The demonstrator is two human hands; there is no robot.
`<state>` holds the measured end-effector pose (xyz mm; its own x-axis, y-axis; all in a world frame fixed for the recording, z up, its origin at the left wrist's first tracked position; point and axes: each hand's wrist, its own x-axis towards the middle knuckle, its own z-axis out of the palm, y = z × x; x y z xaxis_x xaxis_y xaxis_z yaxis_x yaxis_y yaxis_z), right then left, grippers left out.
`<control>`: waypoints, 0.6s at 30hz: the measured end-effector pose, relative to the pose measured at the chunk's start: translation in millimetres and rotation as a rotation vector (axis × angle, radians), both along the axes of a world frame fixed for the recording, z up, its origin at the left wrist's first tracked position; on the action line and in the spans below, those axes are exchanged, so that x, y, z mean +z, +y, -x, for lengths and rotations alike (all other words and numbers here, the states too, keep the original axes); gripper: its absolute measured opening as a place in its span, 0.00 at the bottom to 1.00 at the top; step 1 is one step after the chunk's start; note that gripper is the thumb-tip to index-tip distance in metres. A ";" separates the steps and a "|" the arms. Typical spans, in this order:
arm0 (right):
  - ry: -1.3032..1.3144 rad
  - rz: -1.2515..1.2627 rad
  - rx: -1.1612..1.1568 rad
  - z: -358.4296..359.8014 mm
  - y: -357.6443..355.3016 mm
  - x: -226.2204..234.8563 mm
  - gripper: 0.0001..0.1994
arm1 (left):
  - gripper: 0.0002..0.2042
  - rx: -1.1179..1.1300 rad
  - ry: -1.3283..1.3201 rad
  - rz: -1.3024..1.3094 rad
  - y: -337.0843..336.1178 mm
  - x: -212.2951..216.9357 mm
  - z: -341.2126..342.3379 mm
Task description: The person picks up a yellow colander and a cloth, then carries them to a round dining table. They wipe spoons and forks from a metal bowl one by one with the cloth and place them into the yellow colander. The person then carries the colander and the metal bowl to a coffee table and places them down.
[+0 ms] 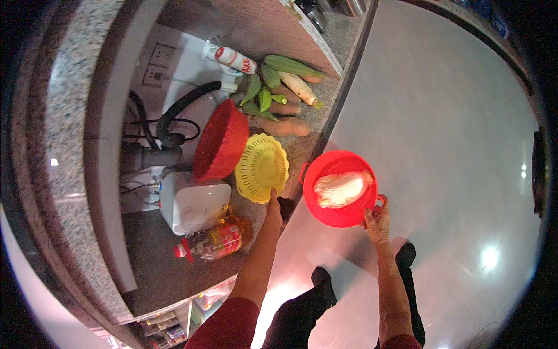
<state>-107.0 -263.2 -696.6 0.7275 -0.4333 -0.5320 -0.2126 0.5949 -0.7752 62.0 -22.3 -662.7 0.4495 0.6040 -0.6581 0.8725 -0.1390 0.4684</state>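
Note:
My right hand (376, 225) grips the handle of a round red basin (314, 200), holding it above the floor. A pale Chinese cabbage (343, 189) lies in the basin. At the near rim of a yellow slotted colander (264, 166), my left hand (274, 205) is closed with the thumb over the edge; its other fingers are hidden. The colander looks to have nothing in it. Behind it, a deeper red basin (222, 142) leans tilted on its side, against the pipes under the counter.
Ridged gourds (290, 65), a white radish (297, 87) and several orange-brown roots (288, 126) lie on the cabinet floor beside a white spray can (235, 60). Nearer are a white appliance (195, 200) and a large oil bottle (212, 242). Black drain hoses (189, 99) hang inside.

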 end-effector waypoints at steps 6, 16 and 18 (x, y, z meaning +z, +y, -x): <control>-0.036 0.153 0.095 -30.5 -9.2 5.7 0.32 | 0.17 0.398 -0.134 0.434 54.1 -53.8 -30.7; 0.015 0.289 0.115 -66.6 61.9 -4.1 0.23 | 0.18 0.316 0.391 0.828 206.9 61.3 177.8; 0.083 0.489 0.142 -77.9 77.6 1.3 0.22 | 0.21 0.385 0.441 1.130 218.7 88.9 210.0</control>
<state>-29.1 -185.5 -695.2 0.7609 -0.5464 -0.3501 -0.3375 0.1276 -0.9326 -148.0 196.4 -573.8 -0.0172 -0.3461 -0.9380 0.8787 0.4424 -0.1793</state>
